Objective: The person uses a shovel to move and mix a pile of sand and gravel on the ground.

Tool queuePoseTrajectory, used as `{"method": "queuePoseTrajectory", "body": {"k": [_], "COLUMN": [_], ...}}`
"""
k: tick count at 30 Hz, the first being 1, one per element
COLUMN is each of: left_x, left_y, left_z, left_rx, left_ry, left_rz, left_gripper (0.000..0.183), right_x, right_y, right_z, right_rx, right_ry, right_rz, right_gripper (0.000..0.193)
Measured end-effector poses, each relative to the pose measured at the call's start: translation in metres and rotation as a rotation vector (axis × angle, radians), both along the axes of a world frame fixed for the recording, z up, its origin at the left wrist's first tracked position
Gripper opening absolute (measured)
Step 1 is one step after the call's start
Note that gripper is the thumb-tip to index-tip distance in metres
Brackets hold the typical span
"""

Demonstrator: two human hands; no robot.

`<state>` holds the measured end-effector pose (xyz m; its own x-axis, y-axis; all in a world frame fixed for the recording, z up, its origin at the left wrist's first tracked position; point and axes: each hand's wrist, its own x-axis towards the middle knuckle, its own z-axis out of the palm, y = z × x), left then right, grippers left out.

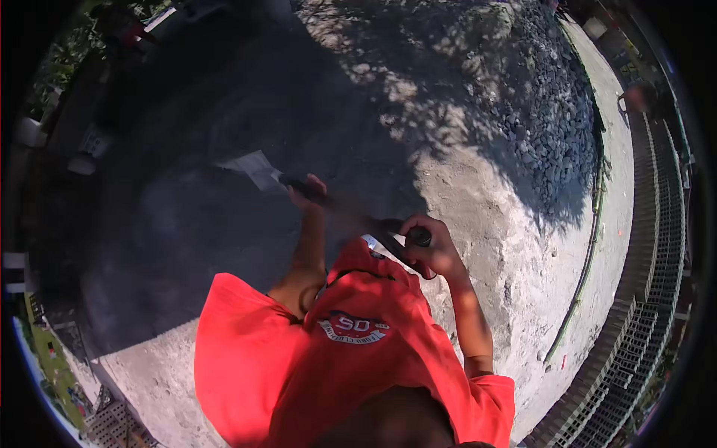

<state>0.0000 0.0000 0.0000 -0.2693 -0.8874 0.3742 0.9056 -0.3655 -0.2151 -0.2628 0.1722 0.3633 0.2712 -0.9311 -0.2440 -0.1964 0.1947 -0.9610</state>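
A shovel (343,211) slants across in front of my red shirt, its pale metal blade (260,171) out to the left and its dark grip (420,237) to the right. Low on the shaft, close to the blade, my left hand (306,193) is wrapped round it. My right hand (433,243) is closed on the handle end. The blade is over a dark, shaded patch of ground (179,246); whether it touches the ground I cannot tell. Part of the shaft is smeared by motion.
Pale sandy ground (470,201) lies ahead and to the right, with a heap of grey gravel (549,127) beyond it. A long thin pole (590,231) runs along the right. Past it stand rows of stacked hollow blocks (635,336). A person (638,98) is at the far right.
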Motion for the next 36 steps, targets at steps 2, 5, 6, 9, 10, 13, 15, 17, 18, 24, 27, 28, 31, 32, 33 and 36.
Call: {"method": "queuePoseTrajectory", "body": {"k": [2, 5, 6, 9, 10, 13, 15, 17, 18, 24, 27, 28, 31, 32, 33, 36], "left_x": [-0.023, 0.025, 0.016, -0.007, -0.017, -0.052, -0.078, -0.115, -0.131, -0.256, -0.332, -0.358, -0.418, -0.433, -0.445, -0.474], "left_y": [0.083, 0.103, 0.124, 0.149, 0.14, 0.123, 0.116, 0.115, 0.12, 0.177, 0.232, 0.257, 0.337, 0.372, 0.414, 0.497], "left_z": [-0.017, -0.008, -0.012, -0.017, -0.021, -0.015, 0.004, 0.056, 0.079, 0.156, 0.158, 0.16, 0.14, 0.137, 0.134, 0.098], "left_rx": [0.29, 0.341, 0.361, 0.579, 0.556, 0.569, 0.588, 0.64, 0.631, 0.326, 0.246, 0.217, 0.097, 0.062, 0.109, 0.058], "left_ry": [0.002, 0.182, 0.193, 0.06, -0.043, -0.253, -0.366, -0.595, -0.672, -0.739, -0.792, -0.922, -0.95, -1.036, -1.062, -1.24], "left_rz": [0.159, 0.042, 0.03, -0.286, -0.306, -0.327, -0.321, -0.445, -0.517, -0.843, -0.983, -0.967, -1.114, -1.169, -1.287, -1.491], "left_gripper": [0.057, 0.059, 0.059, 0.047, 0.038, 0.022, 0.016, 0.011, 0.011, 0.014, 0.009, 0.01, 0.01, 0.01, 0.011, 0.014], "right_x": [-0.034, -0.002, -0.008, -0.03, -0.039, -0.069, -0.092, -0.105, -0.109, -0.09, -0.067, -0.066, -0.071, -0.073, -0.083, -0.069], "right_y": [0.031, 0.031, 0.043, 0.071, 0.077, 0.119, 0.17, 0.225, 0.255, 0.387, 0.401, 0.414, 0.441, 0.459, 0.482, 0.534], "right_z": [0.014, 0.004, 0.002, 0.005, 0.004, -0.008, -0.043, -0.067, -0.083, -0.145, -0.152, -0.163, -0.157, -0.167, -0.182, -0.219], "right_rx": [0.121, 0.189, 0.218, 0.29, 0.282, 0.22, 0.234, 0.296, 0.291, 0.456, 0.505, 0.367, 0.372, 0.474, 0.573, 0.601], "right_ry": [-0.164, -0.147, -0.147, -0.186, -0.116, 0.055, -0.08, -0.224, -0.131, 1.034, 1.184, 1.027, 0.826, 0.733, 0.647, 0.634], "right_rz": [-0.082, -0.181, -0.239, -0.487, -0.591, -0.86, -1.008, -1.293, -1.378, -1.37, -1.274, -1.276, -1.253, -1.264, -1.286, -1.448], "right_gripper": [0.025, 0.027, 0.028, 0.029, 0.031, 0.038, 0.037, 0.038, 0.037, 0.04, 0.041, 0.043, 0.053, 0.048, 0.044, 0.033]}}
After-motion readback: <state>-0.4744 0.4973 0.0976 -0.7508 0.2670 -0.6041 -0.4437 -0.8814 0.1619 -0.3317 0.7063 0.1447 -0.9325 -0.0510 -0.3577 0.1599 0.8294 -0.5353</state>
